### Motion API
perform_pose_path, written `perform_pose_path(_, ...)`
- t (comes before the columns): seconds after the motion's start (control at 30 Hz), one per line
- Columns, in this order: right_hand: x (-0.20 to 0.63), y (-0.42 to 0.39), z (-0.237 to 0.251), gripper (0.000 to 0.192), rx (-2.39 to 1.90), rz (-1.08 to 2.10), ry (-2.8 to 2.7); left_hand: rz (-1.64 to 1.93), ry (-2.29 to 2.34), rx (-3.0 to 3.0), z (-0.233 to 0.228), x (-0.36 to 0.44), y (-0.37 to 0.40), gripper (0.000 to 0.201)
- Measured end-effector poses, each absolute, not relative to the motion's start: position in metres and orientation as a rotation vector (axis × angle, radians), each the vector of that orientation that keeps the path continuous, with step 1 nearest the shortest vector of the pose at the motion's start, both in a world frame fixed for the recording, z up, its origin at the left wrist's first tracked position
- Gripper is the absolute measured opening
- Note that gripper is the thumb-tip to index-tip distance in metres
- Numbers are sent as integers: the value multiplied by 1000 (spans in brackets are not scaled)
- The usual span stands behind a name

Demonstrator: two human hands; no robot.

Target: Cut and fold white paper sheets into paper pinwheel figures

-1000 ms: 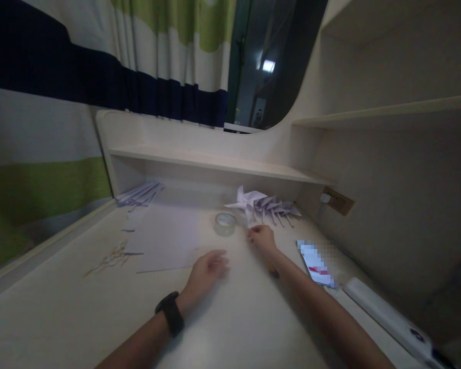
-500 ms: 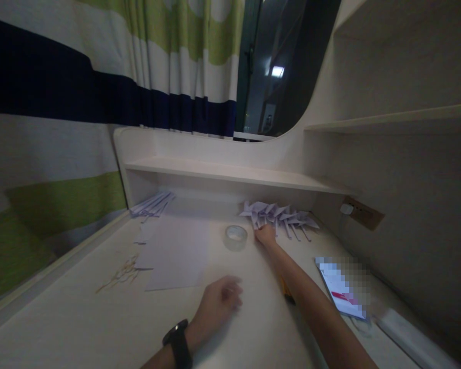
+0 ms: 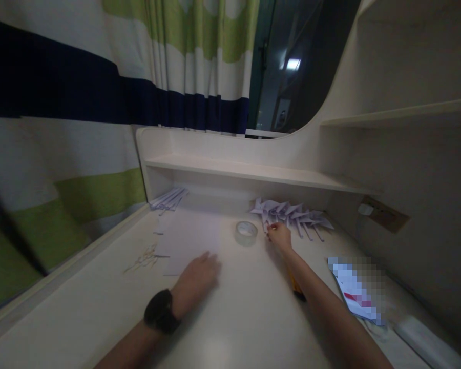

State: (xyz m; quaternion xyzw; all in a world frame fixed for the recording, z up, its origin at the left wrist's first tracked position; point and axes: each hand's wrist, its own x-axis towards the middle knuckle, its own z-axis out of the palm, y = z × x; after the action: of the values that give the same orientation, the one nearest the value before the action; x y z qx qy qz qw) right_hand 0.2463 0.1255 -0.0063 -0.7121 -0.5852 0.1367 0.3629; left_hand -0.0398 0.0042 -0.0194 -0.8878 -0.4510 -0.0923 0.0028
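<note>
head | two hands: left hand (image 3: 195,279) flat on one paper sheet (image 3: 192,241) | right hand (image 3: 279,237) loosely curled, perhaps touching folded papers (image 3: 292,215) | one tape roll (image 3: 246,232)

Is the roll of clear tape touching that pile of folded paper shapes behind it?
Apart. The head view shows a strip of bare desk between the tape roll and the folded paper pile.

- We are finding no readable text, label, brand or number anywhere
- We are seeing the phone screen (image 3: 356,289) on the desk (image 3: 234,328) blurred out, so nothing is reading there
</note>
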Motion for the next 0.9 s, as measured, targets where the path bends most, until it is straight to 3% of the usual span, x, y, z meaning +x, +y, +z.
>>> perform_pose_path(0.13,232,87,-3,24,-1726,398,-1609,-46,-1489,-2757,-11,-67,13,35)
perform_pose_path(0.37,198,32,-5,28,-1485,526,-1796,-14,-1276,-2760,-15,-73,3,33)
perform_pose_path(0.53,193,13,-20,29,-1413,364,-1972,-8,-1337,-2670,0,-64,-13,23)
perform_pose_path(0.6,194,8,-23,36,-1314,294,-2065,-146,-1350,-2685,12,-63,-21,21)
perform_pose_path(0.7,197,-1,-17,71,-1085,177,-2214,-563,-1270,-2774,33,-61,-34,24)
perform_pose_path(0.77,198,-9,-6,79,-1002,159,-2280,-817,-1189,-2873,49,-58,-44,25)
perform_pose_path(0.8,199,-14,1,69,-972,178,-2310,-915,-1166,-2937,57,-56,-48,25)
perform_pose_path(0.87,202,-25,16,30,-957,277,-2330,-1052,-1195,-3036,75,-52,-53,25)
perform_pose_path(0.9,206,-29,22,26,-985,360,-2310,-1104,-1235,-3059,82,-50,-53,26)
